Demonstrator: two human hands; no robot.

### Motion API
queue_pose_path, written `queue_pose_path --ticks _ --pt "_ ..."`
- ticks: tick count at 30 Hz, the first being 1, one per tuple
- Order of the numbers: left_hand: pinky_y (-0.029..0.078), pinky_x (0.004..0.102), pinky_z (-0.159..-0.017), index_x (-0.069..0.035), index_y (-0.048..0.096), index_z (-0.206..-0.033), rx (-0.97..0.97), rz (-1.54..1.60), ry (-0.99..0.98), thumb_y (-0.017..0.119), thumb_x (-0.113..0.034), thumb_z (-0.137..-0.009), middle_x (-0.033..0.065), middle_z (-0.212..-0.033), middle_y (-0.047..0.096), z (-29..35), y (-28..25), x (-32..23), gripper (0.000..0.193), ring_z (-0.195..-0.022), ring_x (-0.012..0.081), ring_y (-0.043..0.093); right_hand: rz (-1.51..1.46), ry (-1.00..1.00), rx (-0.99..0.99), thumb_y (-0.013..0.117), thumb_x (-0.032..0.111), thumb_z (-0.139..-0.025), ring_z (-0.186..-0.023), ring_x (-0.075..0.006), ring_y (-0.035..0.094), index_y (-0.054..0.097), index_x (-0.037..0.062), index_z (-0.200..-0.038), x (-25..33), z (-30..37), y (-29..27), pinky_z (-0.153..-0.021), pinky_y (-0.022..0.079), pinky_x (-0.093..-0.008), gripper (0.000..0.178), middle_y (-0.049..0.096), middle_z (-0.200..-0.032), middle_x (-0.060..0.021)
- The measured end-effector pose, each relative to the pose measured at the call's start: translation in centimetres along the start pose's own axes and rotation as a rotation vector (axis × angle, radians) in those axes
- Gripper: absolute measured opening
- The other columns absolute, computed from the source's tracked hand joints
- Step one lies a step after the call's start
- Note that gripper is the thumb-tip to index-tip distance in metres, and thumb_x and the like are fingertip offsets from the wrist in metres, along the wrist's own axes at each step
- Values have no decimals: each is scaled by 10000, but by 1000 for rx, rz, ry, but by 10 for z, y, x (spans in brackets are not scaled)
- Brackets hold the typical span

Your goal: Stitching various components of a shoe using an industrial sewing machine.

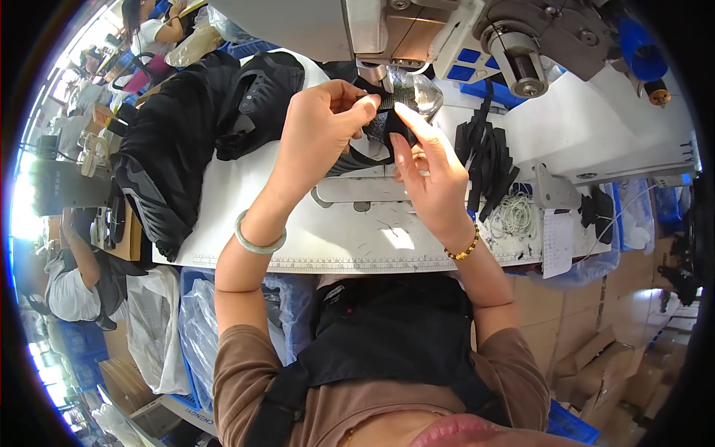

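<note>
I stand in the workroom and I take the two hands as the middle of the clock, with twelve o'clock straight in front of the person. At twelve is a white sewing machine (pixel 365 33), and the dark fabric piece (pixel 380 128), with some grey mesh on it, is in the middle, just below the metal parts of the machine and above the white table (pixel 320 223). The left hand (pixel 320 123) comes to this piece from the nine o'clock side; its thumb and forefinger are pinched together on the edge of the cloth. The right hand (pixel 432 164) is at the four o'clock side of it, with forefinger stretched and thumb bent near the black part; whether these fingers grasp it or only touch it, I cannot tell.

The left wrist has a pale green bangle (pixel 260 238), the right one a dark bead bracelet (pixel 465 249). At nine o'clock lies a big heap of black fabric pieces (pixel 179 127). At three there is a bunch of black strips (pixel 485 156), and at four, near it, a tangle of pale thread (pixel 515 216). At six, a ruler strip (pixel 357 264) follows the table's edge.
</note>
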State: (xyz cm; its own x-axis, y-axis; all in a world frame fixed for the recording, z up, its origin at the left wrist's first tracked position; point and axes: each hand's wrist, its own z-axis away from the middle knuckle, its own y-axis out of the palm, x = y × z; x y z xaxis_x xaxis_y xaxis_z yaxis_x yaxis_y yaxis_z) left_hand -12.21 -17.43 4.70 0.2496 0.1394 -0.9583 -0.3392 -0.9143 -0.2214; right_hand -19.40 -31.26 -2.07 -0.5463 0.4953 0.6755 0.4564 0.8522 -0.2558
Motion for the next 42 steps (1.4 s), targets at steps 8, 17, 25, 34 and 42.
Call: queue_pose_path --ticks 8,17,25,34,42 --pt "405 177 -414 37 589 -790 131 141 -106 620 -158 -833 19 -596 541 -11 -10 9 202 -473 47 495 28 -19 33 595 0 -852 -624 -49 560 557 28 -1198 -2 -1 -2 -521 499 -191 349 580 -893 -65" --pt "355 173 -390 -5 544 -773 288 224 -102 628 -150 -848 18 -562 513 -17 -16 8 184 -411 49 440 -75 27 -45 656 -11 -801 -561 -68 510 568 58 -1195 -9 2 1 -526 448 -201 409 551 -766 -47" --pt "389 173 -412 41 591 -816 296 165 -105 627 -160 -849 21 -564 533 -17 -17 7 208 -428 53 483 -41 7 -85 677 -12 -785 -542 -47 501 579 51 -1175 -12 2 2 -505 437 -193 408 564 -746 -43" --pt "371 183 -375 49 582 -801 252 130 -115 608 -128 -836 17 -550 525 -15 -14 1 182 -404 52 462 41 -39 -29 660 21 -804 -558 -100 511 556 76 -1199 -6 0 -3 -524 445 -220 413 567 -777 -61" --pt "375 179 -396 23 550 -803 251 163 -57 616 -105 -825 34 -608 538 -18 -11 4 146 -447 60 491 1 19 -6 650 15 -806 -594 -127 524 554 79 -1196 0 -1 -5 -543 461 -245 407 570 -831 -72"
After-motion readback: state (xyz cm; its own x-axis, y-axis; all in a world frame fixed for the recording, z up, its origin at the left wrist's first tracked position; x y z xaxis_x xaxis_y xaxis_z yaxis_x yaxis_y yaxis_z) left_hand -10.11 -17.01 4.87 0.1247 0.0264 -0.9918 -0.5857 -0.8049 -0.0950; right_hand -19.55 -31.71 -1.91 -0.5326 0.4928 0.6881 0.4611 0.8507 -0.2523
